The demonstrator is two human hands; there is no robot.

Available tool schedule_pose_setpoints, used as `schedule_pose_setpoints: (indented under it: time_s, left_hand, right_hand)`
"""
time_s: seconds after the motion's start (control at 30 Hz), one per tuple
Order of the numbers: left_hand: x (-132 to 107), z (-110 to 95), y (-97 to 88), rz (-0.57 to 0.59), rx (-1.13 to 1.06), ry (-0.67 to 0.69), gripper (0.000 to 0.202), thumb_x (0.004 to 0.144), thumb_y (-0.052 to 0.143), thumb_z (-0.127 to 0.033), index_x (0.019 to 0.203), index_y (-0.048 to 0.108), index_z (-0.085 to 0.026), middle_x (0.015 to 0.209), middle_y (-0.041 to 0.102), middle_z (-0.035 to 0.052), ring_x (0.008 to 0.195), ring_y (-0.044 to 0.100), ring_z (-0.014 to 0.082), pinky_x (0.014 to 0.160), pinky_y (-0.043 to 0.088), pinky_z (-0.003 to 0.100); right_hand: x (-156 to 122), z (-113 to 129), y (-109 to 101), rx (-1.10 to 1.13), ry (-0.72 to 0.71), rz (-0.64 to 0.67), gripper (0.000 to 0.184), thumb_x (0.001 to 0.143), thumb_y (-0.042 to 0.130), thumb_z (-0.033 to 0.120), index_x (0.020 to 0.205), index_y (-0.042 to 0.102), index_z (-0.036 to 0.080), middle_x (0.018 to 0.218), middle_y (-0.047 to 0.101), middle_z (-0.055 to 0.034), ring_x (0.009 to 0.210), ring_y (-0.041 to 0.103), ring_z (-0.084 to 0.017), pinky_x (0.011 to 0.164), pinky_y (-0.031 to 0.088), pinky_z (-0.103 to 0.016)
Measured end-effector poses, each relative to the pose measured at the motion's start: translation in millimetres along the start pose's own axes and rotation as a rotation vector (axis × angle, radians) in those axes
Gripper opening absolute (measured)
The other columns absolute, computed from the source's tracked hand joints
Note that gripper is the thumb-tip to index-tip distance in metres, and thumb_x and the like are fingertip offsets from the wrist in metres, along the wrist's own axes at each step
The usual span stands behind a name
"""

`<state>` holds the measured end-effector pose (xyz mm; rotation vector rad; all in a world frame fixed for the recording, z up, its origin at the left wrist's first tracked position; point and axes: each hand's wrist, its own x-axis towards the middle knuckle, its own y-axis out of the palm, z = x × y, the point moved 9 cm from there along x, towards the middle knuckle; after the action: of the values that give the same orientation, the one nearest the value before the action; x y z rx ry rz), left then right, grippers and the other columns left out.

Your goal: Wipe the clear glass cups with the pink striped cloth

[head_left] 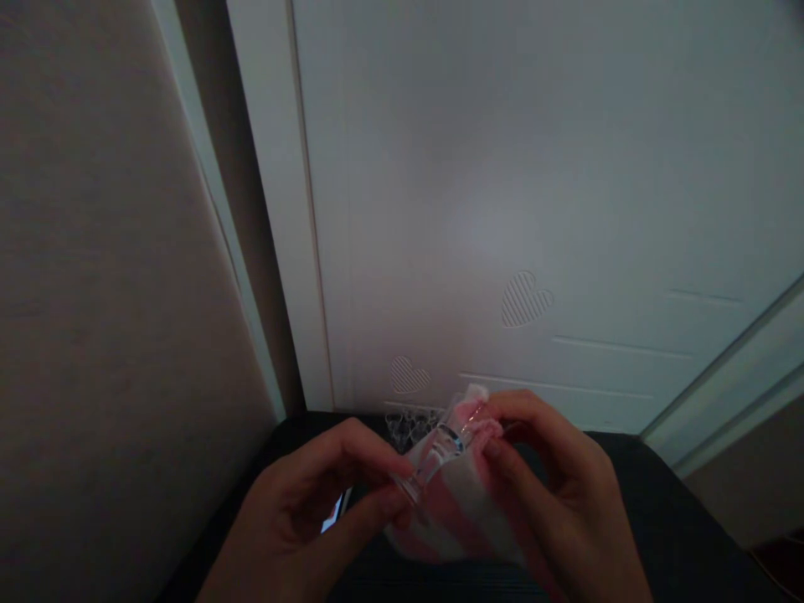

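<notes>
My left hand [314,502] pinches the base of a small clear stemmed glass [433,456] that lies tilted between both hands. My right hand [559,494] holds a pink and white striped cloth [458,511] wrapped against the bowl of the glass, fingers curled round it. The cloth hangs down below the glass and hides part of it. Both hands hover over a dark surface [659,519] at the bottom of the view.
A white door [502,209] with embossed heart shapes [526,299] fills the view ahead. A beige wall panel [106,293] stands at the left. More clear glassware [411,425] sits just behind the hands. A small bright object [336,511] glints under my left hand.
</notes>
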<state>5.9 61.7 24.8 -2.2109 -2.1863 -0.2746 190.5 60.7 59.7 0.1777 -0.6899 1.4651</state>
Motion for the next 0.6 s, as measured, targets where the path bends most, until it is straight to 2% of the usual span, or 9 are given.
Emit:
schedule_pose_setpoints:
  time_s: [0.37,0.6]
  left_hand:
    - [1.7,6.2,-1.1,0.017,-0.046,-0.022,0.012,0.063,0.081,-0.024,0.059,0.07,-0.024,0.057,0.066,-0.0044,0.055,0.061,0.0113,0.053,0.048,0.016]
    - [3.2,7.7,-3.1,-0.008,-0.042,-0.023,0.012,0.062,0.083,-0.03,0.06,0.072,-0.026,0.057,0.067,-0.0061,0.056,0.059,0.0111,0.054,0.046,0.016]
  right_hand:
    - [1.4,3.2,3.8,0.006,-0.007,0.018,0.021,0.087,0.058,0.011,0.093,0.066,0.029,0.095,0.07,0.0049,0.083,0.064,-0.013,0.071,0.047,-0.023]
    - [-0.9,6.5,2.9,0.05,-0.045,0.004,0.021,0.089,0.057,0.011,0.094,0.066,0.03,0.095,0.068,0.0054,0.086,0.063,-0.012,0.073,0.046,-0.023]
